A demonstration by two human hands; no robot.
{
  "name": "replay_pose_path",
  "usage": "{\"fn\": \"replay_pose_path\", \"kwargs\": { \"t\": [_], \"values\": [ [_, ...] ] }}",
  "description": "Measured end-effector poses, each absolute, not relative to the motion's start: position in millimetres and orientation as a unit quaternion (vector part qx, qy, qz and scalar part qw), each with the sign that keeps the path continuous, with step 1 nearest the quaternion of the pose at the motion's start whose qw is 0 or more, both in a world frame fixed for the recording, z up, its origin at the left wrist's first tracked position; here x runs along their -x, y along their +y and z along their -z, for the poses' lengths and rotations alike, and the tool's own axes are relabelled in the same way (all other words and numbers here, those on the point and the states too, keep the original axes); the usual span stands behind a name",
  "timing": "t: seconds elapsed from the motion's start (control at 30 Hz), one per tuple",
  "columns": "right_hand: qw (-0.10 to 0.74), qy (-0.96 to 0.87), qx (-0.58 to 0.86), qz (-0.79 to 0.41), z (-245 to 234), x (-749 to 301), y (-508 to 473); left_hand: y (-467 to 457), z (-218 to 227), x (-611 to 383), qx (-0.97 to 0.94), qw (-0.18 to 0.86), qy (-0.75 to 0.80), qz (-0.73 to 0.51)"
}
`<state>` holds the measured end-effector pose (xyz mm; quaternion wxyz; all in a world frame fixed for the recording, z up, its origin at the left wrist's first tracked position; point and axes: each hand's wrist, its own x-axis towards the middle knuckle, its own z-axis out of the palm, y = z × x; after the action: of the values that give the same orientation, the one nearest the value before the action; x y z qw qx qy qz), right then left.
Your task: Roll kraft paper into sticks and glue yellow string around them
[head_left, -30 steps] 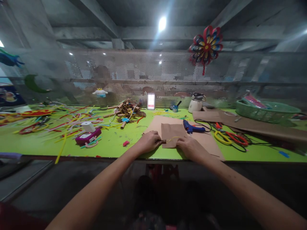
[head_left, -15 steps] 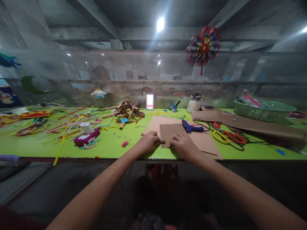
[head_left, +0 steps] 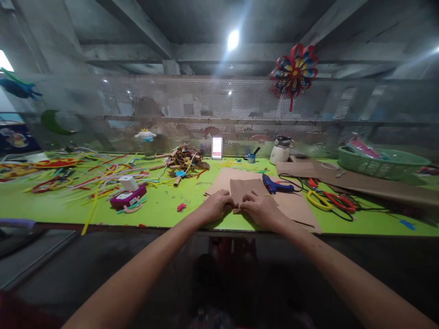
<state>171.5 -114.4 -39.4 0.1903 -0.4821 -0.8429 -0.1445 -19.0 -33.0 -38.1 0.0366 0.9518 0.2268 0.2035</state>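
My left hand (head_left: 219,204) is closed around a small rolled tube of brown paper (head_left: 236,205), most of it hidden by my fingers. Right beside it, my right hand (head_left: 258,206) pinches at the tube's end. A thin yellow string (head_left: 269,195) shows just behind my right knuckles; its run between the fingers is hidden. Under both hands lies a square of brown paper (head_left: 245,186), on top of larger kraft paper sheets (head_left: 221,178). A blue glue gun (head_left: 278,186) rests on the sheets beyond my right hand.
Yellow-handled scissors (head_left: 318,200) and red-handled scissors (head_left: 339,201) lie right among black cables. Left are a purple box with a white plug (head_left: 127,197) and scattered pipe cleaners (head_left: 99,183). Several paper rolls (head_left: 187,160) are heaped behind. A phone (head_left: 216,147) stands at the back; a green basket (head_left: 377,165) far right.
My right hand has moved left to meet the tube at my left hand. The yellow string stretched between them is now covered. The whole view has shifted slightly.
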Motion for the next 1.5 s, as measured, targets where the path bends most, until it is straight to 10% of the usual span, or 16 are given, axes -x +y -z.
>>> {"fn": "replay_pose_path", "kwargs": {
  "t": [0.73, 1.5],
  "values": [
    [0.093, -0.825, 0.548, 0.101, 35, -173, -80, -20, 30, 15, -0.959, 0.088, 0.207, -0.173],
    [0.185, -0.828, 0.525, 0.065, 34, -183, -59, -17, 40, 21, -0.960, 0.092, 0.175, -0.199]
  ]
}}
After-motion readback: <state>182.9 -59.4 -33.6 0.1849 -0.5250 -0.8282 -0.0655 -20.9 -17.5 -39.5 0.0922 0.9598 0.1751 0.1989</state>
